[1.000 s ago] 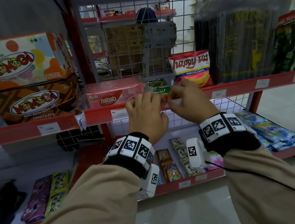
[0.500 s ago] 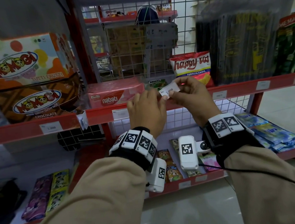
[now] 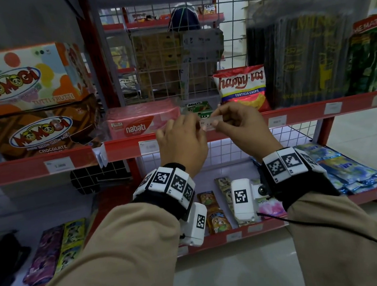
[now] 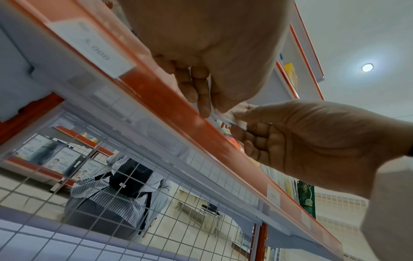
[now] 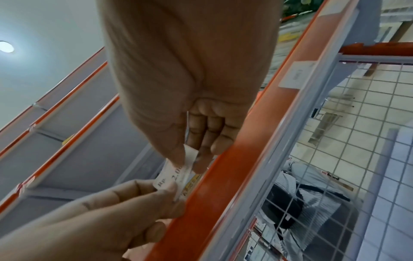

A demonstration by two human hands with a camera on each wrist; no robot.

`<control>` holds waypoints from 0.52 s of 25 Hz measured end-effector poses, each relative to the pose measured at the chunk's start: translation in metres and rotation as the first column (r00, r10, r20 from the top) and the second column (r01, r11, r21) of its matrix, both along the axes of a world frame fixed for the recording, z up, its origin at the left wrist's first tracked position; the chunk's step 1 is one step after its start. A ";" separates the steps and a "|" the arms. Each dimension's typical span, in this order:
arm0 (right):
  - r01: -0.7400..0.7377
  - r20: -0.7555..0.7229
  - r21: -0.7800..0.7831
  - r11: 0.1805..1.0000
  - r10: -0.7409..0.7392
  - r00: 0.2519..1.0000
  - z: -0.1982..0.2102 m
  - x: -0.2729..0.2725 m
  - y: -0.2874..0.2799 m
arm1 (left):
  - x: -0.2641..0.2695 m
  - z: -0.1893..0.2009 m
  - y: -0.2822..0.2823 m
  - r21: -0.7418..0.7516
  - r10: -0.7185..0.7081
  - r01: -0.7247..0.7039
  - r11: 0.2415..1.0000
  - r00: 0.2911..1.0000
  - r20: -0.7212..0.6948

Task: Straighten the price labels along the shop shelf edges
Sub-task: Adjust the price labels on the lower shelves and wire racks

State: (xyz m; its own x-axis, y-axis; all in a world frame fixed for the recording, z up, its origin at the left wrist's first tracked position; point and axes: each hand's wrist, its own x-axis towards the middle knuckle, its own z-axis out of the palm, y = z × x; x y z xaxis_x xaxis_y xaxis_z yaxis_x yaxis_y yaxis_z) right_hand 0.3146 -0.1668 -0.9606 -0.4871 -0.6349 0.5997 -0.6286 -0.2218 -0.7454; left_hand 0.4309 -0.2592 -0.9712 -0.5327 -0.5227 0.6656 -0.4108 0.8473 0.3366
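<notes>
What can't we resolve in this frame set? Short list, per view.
- Full price on the held label: right wrist view shows "Rp 2.0", the rest covered by the right hand.
- Left hand fingertip contact: head view, hidden behind the hand itself.
- Other shelf labels, e.g.: head view, print too blurred.
- Left label: left wrist view, digits smeared.

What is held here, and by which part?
One price label, held by both hands at its two ends: the left hand pinches the "Rp" end, the right hand the other, just above the red shelf edge.
</notes>
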 end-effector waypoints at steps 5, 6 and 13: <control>0.208 -0.302 0.017 0.978 -0.193 0.933 0.002 -0.008 0.002 | 0.003 -0.002 -0.001 -0.069 0.000 0.002 0.998 0.999 0.035; 0.241 -0.309 -0.003 0.971 -0.230 0.923 0.002 -0.009 0.003 | 0.003 -0.002 -0.001 -0.067 -0.007 0.009 0.998 1.000 0.027; 0.339 -0.560 0.113 0.934 -0.222 0.798 -0.004 -0.015 0.002 | 0.000 -0.003 -0.003 -0.114 0.009 0.001 0.993 0.996 0.089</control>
